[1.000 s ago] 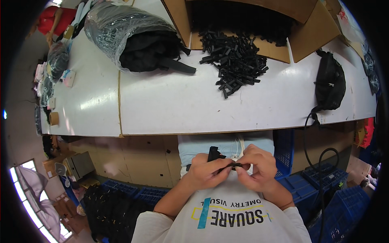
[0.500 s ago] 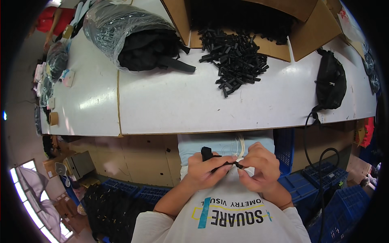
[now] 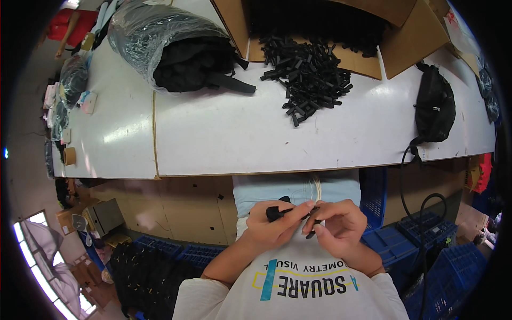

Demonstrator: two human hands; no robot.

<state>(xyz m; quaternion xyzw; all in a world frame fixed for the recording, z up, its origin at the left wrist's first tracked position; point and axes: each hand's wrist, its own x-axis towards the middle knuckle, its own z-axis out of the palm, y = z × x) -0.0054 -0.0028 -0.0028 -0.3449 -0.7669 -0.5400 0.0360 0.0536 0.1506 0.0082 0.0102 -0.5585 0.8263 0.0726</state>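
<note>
Over my lap, my left hand (image 3: 266, 226) is closed round a black fabric strap (image 3: 274, 214), whose rolled end pokes out above the fingers. Close beside it, my right hand (image 3: 344, 226) pinches a small black piece (image 3: 311, 233) between thumb and fingers; its exact kind is too small to make out. The fingertips of both hands nearly meet. Beyond them, thin white cords (image 3: 317, 188) lie over light blue cloth (image 3: 256, 191) on my lap. On the white table (image 3: 224, 138) rests a pile of small black plastic pieces (image 3: 309, 80), spilling from an open cardboard box (image 3: 416, 40).
A clear plastic bag (image 3: 138, 40) of black fabric lies at the table's far left. A black pouch (image 3: 434, 106) sits on the right, near a hanging black cable (image 3: 421, 213). Blue crates (image 3: 394, 248) stand below the table. Another person in red (image 3: 66, 26) is at the far left.
My right hand has tilted and drawn slightly down, now pinching a small black piece. The left hand has turned, and the strap end in it sits lower.
</note>
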